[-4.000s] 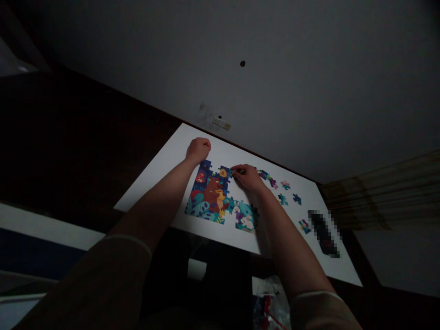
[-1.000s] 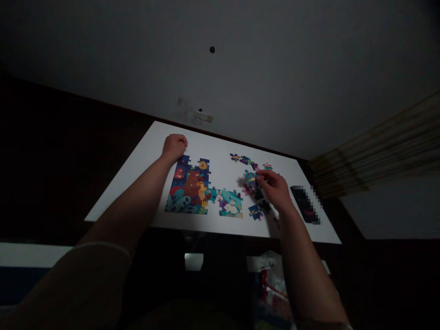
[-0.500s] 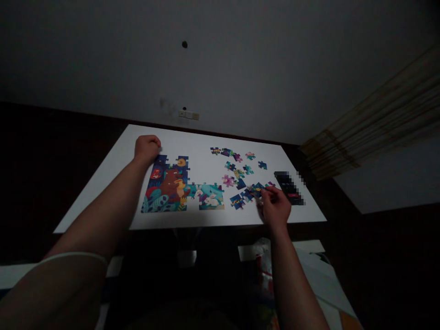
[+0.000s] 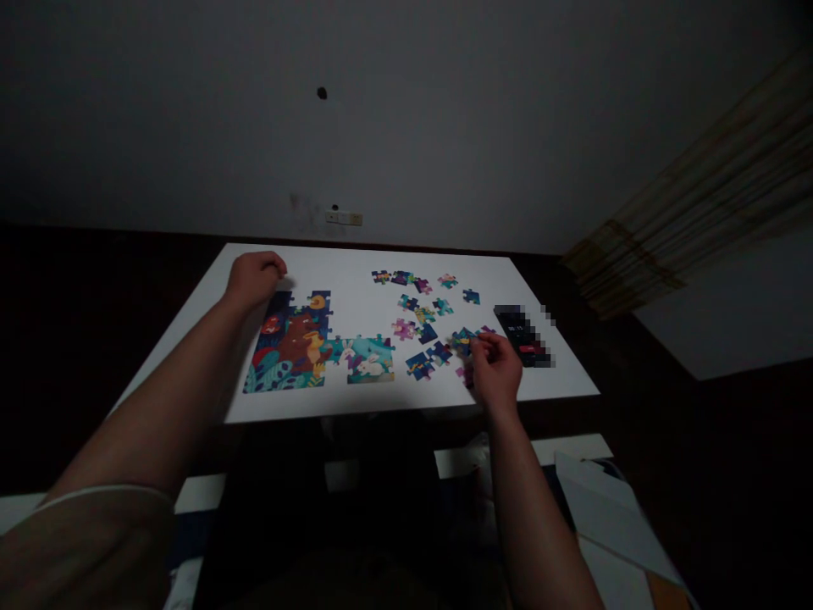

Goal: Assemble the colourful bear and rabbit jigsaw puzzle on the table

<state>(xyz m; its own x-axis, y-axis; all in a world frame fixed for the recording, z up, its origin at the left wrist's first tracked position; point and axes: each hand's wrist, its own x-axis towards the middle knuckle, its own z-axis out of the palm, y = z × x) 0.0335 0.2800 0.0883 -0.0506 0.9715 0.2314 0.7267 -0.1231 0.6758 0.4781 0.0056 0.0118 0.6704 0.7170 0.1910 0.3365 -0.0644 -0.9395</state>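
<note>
Smooth matt white worktop [image 4: 343, 269]; multicoloured printed cardboard jigsaw pieces [image 4: 289, 343] with a faint sheen; soft tan cloth sleeve [image 4: 82, 551], matt and finely woven; flat matt grey painted wall [image 4: 445, 127]; rough, fibrous straw-brown striped curtain [image 4: 673, 220] beyond the far right corner.

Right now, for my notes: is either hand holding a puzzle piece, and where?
Left hand: nothing visible. Right hand: at a blue jigsaw piece, hold cannot be told.

Jigsaw puzzle [image 4: 289, 343]: navy, teal leaves, white rabbits.
</note>
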